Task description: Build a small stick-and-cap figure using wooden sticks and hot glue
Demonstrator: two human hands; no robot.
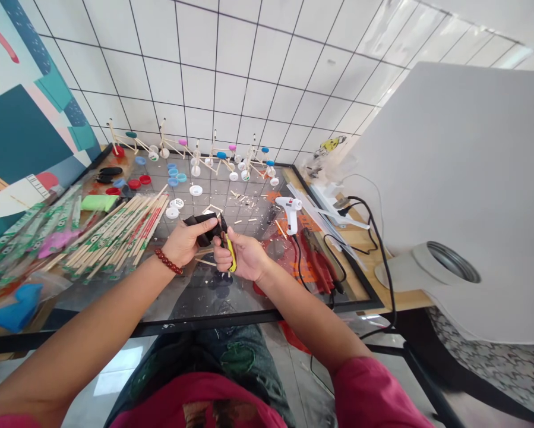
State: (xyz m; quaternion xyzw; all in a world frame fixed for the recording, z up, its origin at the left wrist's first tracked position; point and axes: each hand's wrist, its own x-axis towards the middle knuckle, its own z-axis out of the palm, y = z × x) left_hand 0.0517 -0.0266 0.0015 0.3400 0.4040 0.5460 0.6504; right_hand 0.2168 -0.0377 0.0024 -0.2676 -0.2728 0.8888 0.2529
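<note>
My left hand [184,239], with a beaded bracelet on the wrist, grips a folded piece of black sheet material [204,229] between thumb and fingers. My right hand [245,255] is closed around a yellow-handled cutting tool [231,254]. Its dark jaws point up and touch or lie right beside the black piece; my fingers partly hide both. A small frame of wooden sticks [212,210] lies just beyond my hands, and loose sticks show beneath them.
Several stick models with bottle-cap wheels [244,166] stand along the tiled wall. Wrapped chopsticks [119,235] are piled left, near loose caps [173,173]. A white glue gun [290,214], red-handled pliers [318,261], glue sticks [309,208] and a black cable [385,261] lie right.
</note>
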